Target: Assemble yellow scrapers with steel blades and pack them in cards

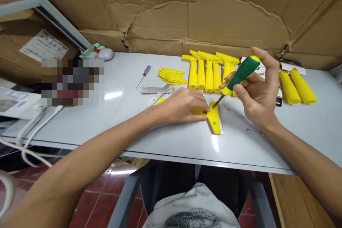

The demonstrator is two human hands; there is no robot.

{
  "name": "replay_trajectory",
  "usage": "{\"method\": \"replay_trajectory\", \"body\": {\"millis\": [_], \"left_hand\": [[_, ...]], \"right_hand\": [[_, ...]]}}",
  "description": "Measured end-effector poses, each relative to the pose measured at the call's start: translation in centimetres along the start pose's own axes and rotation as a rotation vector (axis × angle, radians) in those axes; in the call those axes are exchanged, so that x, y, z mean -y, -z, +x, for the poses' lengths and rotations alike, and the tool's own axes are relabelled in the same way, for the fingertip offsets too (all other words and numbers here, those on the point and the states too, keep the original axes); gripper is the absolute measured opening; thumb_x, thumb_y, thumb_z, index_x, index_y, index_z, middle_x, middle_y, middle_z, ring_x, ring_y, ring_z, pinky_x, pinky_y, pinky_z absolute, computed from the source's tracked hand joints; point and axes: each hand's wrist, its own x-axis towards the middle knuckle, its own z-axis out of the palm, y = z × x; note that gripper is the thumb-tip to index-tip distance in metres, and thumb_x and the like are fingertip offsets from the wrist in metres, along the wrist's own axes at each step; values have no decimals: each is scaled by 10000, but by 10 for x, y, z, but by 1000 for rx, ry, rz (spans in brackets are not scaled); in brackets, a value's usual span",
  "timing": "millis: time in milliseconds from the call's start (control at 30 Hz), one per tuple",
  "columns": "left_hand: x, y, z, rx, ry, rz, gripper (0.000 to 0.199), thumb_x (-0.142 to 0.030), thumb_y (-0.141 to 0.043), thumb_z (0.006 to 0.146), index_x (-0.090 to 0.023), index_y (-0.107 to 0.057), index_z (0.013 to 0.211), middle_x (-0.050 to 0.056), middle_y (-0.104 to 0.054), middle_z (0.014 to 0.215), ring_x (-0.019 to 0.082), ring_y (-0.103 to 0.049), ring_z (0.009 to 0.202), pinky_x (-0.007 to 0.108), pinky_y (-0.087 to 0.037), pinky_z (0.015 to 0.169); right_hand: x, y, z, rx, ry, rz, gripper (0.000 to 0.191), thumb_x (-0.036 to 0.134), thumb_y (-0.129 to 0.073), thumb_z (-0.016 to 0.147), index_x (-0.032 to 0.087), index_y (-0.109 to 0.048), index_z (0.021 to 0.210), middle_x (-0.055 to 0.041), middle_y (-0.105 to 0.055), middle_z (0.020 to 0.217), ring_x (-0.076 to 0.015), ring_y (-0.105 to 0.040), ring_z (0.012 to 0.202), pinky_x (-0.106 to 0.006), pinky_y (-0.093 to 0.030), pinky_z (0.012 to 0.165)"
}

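My left hand (184,106) is closed around the handle of a yellow plastic scraper (214,118), which lies on the table. A metal blade edge shows along the scraper's right side, and a screw sits in the lower part of its head. In my right hand (260,94) is a green and yellow screwdriver (242,74), tilted, its shaft pointing down to the upper part of the scraper's head. The exact contact of the tip is too small to make out. Left of my left hand lie flat metal blades (157,90), partly hidden by it.
Several yellow scraper handles (208,71) stand in a row behind my hands, beside a stack of yellow pieces (172,75). Two yellow handles (301,86) are at the right. A small screwdriver (142,77) and loose nuts (248,130) lie on the table (117,121). Cardboard (213,17) walls the back.
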Motion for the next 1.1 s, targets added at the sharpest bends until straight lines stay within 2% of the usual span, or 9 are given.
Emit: {"method": "replay_trajectory", "body": {"millis": [100, 200, 300, 400, 567, 833, 933, 1033, 1100], "left_hand": [[3, 1, -1, 11, -32, 5, 152, -332, -752, 1004, -210, -828, 1054, 60, -835, 1054, 192, -752, 952, 290, -547, 843], [9, 2, -1, 19, -83, 45, 156, -339, -759, 1003, -228, -835, 1081, 52, -839, 1086, 200, -760, 968, 301, -551, 833], [14, 3, -1, 39, -107, 59, 127, -291, -764, 996, -252, -840, 1090, 38, -842, 1107, 200, -759, 988, 306, -557, 845], [17, 2, 0, 35, -93, 21, 135, -271, -776, 986, -267, -839, 1105, 43, -834, 1145, 196, -755, 1024, 309, -559, 869], [16, 0, -1, 40, -56, 24, 144, -299, -773, 992, -278, -841, 1117, 46, -821, 1146, 185, -747, 1001, 312, -537, 851], [2, -1, -1, 16, 2, 170, 158, -359, -765, 996, -256, -847, 1082, 39, -814, 1064, 186, -737, 945, 313, -496, 797], [-8, -6, -2, -25, 36, 289, 182, -384, -751, 997, -251, -847, 1076, 26, -800, 959, 186, -725, 862, 316, -453, 709], [-20, -13, -2, -30, 70, 403, 177, -370, -729, 998, -249, -848, 1047, 21, -782, 907, 199, -704, 818, 332, -405, 652], [-28, -18, -3, -34, 107, 453, 181, -368, -720, 998, -244, -846, 1036, 26, -773, 897, 207, -692, 802, 342, -386, 630]], "right_hand": [[4, 2, 1, 32, -33, 14, 652, 520, -751, 958, 461, -445, 1530, -56, -718, 1230, -281, -756, 1121, -521, -703, 921], [5, 9, 5, 146, -82, 83, 630, 527, -724, 981, 434, -434, 1533, -51, -746, 1204, -261, -773, 1093, -508, -697, 927], [1, 16, 11, 256, -116, 129, 686, 564, -761, 945, 419, -432, 1529, -40, -772, 1162, -259, -794, 1055, -522, -693, 916], [-3, 19, 15, 281, -128, 151, 750, 606, -799, 894, 401, -439, 1520, -44, -779, 1176, -264, -794, 1080, -525, -695, 912], [-2, 15, 15, 247, -174, 151, 780, 628, -806, 873, 376, -442, 1515, -45, -792, 1166, -260, -790, 1098, -500, -701, 911], [-3, 9, 9, 144, -100, 58, 718, 542, -797, 908, 410, -446, 1520, -14, -807, 1077, -228, -810, 907, -436, -704, 815], [2, 5, 6, 68, -70, -48, 676, 446, -791, 922, 416, -469, 1515, -22, -785, 1169, -226, -796, 912, -414, -700, 776], [7, 1, 2, -22, -25, -183, 646, 370, -798, 902, 424, -508, 1477, -30, -696, 1376, -217, -764, 917, -422, -696, 753], [11, -3, -1, -77, 12, -241, 642, 335, -800, 886, 424, -523, 1458, -25, -663, 1391, -214, -738, 896, -437, -692, 743]]}}
